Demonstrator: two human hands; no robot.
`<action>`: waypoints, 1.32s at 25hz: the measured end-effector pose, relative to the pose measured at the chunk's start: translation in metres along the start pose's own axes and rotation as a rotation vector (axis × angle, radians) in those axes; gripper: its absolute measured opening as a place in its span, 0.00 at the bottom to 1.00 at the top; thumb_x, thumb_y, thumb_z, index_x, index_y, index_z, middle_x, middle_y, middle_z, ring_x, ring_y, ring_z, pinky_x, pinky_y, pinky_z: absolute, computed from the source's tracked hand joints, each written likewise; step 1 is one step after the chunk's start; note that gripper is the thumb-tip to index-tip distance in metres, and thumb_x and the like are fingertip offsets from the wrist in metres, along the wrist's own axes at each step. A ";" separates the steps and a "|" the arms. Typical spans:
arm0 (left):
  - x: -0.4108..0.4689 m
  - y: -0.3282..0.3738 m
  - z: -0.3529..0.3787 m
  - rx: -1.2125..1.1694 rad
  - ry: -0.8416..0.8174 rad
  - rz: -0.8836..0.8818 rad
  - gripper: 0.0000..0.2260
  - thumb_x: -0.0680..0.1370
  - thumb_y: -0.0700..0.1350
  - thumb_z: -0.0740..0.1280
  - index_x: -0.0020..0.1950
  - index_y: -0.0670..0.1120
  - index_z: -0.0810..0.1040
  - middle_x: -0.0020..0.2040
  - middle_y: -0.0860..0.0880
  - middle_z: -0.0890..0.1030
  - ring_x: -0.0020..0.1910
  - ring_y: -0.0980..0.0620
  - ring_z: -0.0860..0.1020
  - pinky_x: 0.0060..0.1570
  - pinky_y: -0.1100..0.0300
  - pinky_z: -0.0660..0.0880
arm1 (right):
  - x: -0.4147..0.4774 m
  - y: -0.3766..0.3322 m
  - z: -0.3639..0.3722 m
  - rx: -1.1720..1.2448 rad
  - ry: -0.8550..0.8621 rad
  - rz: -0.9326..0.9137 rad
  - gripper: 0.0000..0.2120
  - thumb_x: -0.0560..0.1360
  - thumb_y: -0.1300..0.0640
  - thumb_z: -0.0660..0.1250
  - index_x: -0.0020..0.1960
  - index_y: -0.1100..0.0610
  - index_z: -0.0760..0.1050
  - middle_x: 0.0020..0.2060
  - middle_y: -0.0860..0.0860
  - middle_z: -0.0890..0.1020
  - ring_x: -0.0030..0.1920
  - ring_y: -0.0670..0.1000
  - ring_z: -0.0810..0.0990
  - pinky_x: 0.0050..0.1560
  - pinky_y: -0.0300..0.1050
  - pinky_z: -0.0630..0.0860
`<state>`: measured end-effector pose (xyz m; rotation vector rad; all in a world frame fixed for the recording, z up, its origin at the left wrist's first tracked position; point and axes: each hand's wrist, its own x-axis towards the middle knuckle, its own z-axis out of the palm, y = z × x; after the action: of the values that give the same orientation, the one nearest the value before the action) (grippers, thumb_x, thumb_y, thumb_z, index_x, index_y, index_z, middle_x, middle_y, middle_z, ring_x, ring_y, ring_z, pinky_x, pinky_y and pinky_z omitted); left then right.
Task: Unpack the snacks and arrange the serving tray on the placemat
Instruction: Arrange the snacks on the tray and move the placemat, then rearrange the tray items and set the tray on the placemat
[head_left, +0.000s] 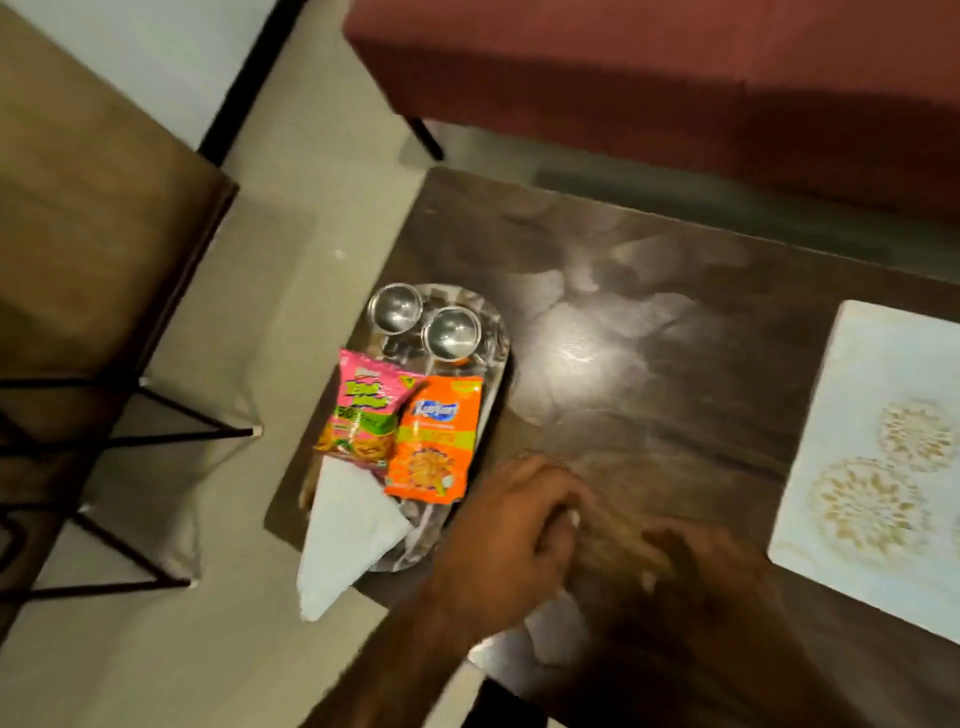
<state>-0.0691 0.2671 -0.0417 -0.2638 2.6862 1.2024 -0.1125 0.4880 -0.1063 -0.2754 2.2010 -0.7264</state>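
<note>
A dark wooden table (649, 332) fills the middle of the view, with pale floor (291, 218) to its 9 o'clock side. At the table's 9 o'clock corner lies an oval steel serving tray (496, 332), its long axis running roughly from 12 to 6 o'clock. At the tray's 12 o'clock end stand two small steel bowls, one (395, 307) right at the rim and the other (451, 332) just beside it toward 4 o'clock; both look empty. Below them two sealed snack packets lie side by side and touching: a pink packet (363, 410) on the 9 o'clock side and an orange packet (434, 441) on the 3 o'clock side. A folded white napkin (348, 535) lies at the tray's 6 o'clock end, its upper point tucked under the packets and its lower tip hanging past the table edge. The placemat (872, 452), pale with gold flower prints, lies well apart at the table's 3 o'clock side. Both hands are low in the frame near 5 o'clock and blurred: the left hand (514, 530) hovers just beside the tray's 6 o'clock end with fingers curled inward, holding nothing I can make out; the right hand (696, 577) is too smeared to tell whether it is open or closed. A maroon seat (675, 78) stands at 12 o'clock and a brown chair (88, 208) at 9 o'clock.
</note>
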 end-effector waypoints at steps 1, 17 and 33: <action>-0.011 -0.021 -0.029 -0.030 0.086 -0.052 0.08 0.76 0.39 0.67 0.52 0.49 0.82 0.51 0.53 0.81 0.53 0.55 0.79 0.52 0.60 0.76 | 0.004 -0.025 0.015 0.077 -0.020 0.037 0.19 0.75 0.62 0.78 0.62 0.49 0.80 0.55 0.45 0.82 0.57 0.48 0.80 0.58 0.34 0.72; -0.005 -0.267 -0.139 -0.235 0.125 -0.722 0.14 0.80 0.32 0.59 0.46 0.41 0.84 0.39 0.43 0.82 0.39 0.45 0.79 0.38 0.63 0.73 | 0.099 -0.161 0.130 0.676 -0.180 0.429 0.09 0.83 0.61 0.68 0.62 0.56 0.79 0.49 0.55 0.89 0.46 0.50 0.86 0.44 0.43 0.82; 0.001 -0.290 -0.137 -0.245 0.035 -0.658 0.13 0.75 0.29 0.67 0.41 0.47 0.82 0.43 0.43 0.83 0.44 0.45 0.82 0.43 0.53 0.80 | 0.081 -0.139 0.136 0.750 -0.026 0.412 0.13 0.82 0.73 0.65 0.52 0.57 0.81 0.40 0.51 0.91 0.34 0.45 0.89 0.29 0.40 0.83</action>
<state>-0.0145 -0.0260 -0.1602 -1.1042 2.1738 1.2844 -0.0706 0.2855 -0.1479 0.5242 1.7230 -1.2176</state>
